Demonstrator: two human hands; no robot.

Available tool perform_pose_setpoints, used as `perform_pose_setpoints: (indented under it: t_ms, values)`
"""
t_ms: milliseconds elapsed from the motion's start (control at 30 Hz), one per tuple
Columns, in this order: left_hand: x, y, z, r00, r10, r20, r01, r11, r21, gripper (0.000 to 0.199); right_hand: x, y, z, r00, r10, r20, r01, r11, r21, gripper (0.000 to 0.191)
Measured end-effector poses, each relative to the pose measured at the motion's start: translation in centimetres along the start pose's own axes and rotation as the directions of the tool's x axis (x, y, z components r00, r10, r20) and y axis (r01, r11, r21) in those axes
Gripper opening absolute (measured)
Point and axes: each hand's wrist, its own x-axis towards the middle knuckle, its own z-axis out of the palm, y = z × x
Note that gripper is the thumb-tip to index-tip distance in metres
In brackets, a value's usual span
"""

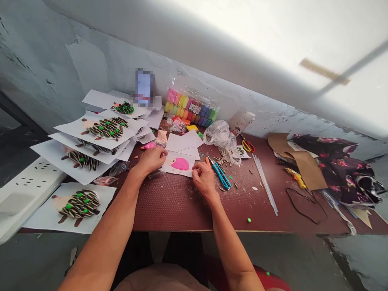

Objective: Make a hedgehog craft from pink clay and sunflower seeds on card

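A small white card (185, 173) lies on the table, bearing a flat pink clay shape (181, 163) with a pale pointed end and small legs, like a hedgehog. My left hand (152, 159) rests at the card's left edge, fingers stretched toward the pale end. At the right edge is my right hand (203, 177), its fingers curled and pressed together; anything between them is too small to make out. Blue-handled pliers (222, 176) lie just right of that hand, beside loose striped sunflower seeds (222, 162). Blank white paper (183, 141) sits behind the card.
Finished seed hedgehog pictures (104, 128) are stacked at left, near a white power strip (27, 186). Behind stand a pack of coloured clay (190, 108) and a white bottle (242, 122). Scissors (247, 145), glue sticks (265, 184) and a yellow glue gun (296, 178) lie right.
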Motion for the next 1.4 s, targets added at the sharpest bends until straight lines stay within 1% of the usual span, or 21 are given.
perform_pose_setpoints:
  t_ms: [167, 267, 333, 367, 433, 567, 700, 867, 933, 1000, 1200, 1300, 1400]
  values:
    - [0.0, 0.1, -0.2, 1.000, -0.007, 0.008, 0.007, 1.000, 0.000, 0.040, -0.1, 0.2, -0.1, 0.996, 0.059, 0.066, -0.061, 0.998, 0.027, 0.015]
    - [-0.1, 0.2, -0.2, 1.000, -0.005, 0.017, 0.005, 1.000, -0.003, 0.040, -0.2, 0.1, 0.0, 0.994, 0.086, 0.063, -0.085, 0.996, -0.017, 0.028]
    - [-0.1, 0.2, -0.2, 1.000, -0.003, 0.007, 0.003, 1.000, -0.003, 0.040, -0.2, 0.0, 0.0, 0.996, 0.072, 0.047, -0.070, 0.996, -0.054, 0.037]
    - [-0.1, 0.2, -0.2, 1.000, -0.003, 0.001, 0.003, 1.000, -0.004, 0.040, -0.2, 0.0, 0.0, 0.998, 0.059, 0.038, -0.057, 0.996, -0.066, 0.038]
    - [-0.1, 0.1, -0.1, 1.000, -0.001, -0.004, 0.001, 1.000, -0.007, 0.039, -0.2, 0.1, 0.1, 0.999, 0.036, 0.026, -0.034, 0.997, -0.062, 0.033]
    - [-0.1, 0.0, 0.0, 1.000, -0.005, -0.012, 0.005, 1.000, -0.013, 0.039, 0.0, 0.5, 0.2, 1.000, 0.015, 0.022, -0.014, 1.000, -0.006, 0.011]
    - [-0.1, 0.1, 0.0, 1.000, -0.012, -0.007, 0.012, 1.000, -0.001, 0.039, 0.0, 0.9, 0.4, 1.000, -0.011, -0.003, 0.011, 1.000, 0.025, 0.016]
    - [-0.1, 0.1, -0.1, 1.000, -0.010, 0.005, 0.010, 1.000, 0.017, 0.041, -0.2, 0.9, 0.5, 0.997, 0.073, 0.004, -0.073, 0.993, 0.094, 0.018]
    - [-0.1, 0.1, 0.0, 1.000, -0.008, 0.001, 0.008, 1.000, 0.017, 0.040, -0.3, 0.8, 0.5, 0.996, 0.090, 0.015, -0.091, 0.992, 0.092, 0.017]
    - [-0.1, 0.1, 0.0, 1.000, -0.007, -0.003, 0.007, 1.000, 0.016, 0.039, -0.3, 0.7, 0.5, 0.996, 0.082, 0.029, -0.084, 0.995, 0.060, 0.016]
    - [-0.1, 0.2, -0.2, 1.000, -0.010, 0.002, 0.010, 1.000, 0.016, 0.038, 0.0, 0.7, 0.9, 0.998, -0.019, 0.055, 0.025, 0.993, -0.113, 0.017]
    - [-0.1, 0.2, -0.2, 1.000, -0.007, 0.003, 0.007, 1.000, 0.006, 0.037, -0.1, 0.7, 1.1, 0.997, -0.036, 0.074, 0.050, 0.980, -0.195, 0.019]
    - [-0.1, 0.1, -0.1, 1.000, -0.010, -0.011, 0.010, 1.000, -0.003, 0.037, -0.3, 0.7, 1.2, 0.996, -0.053, 0.073, 0.069, 0.968, -0.242, 0.021]
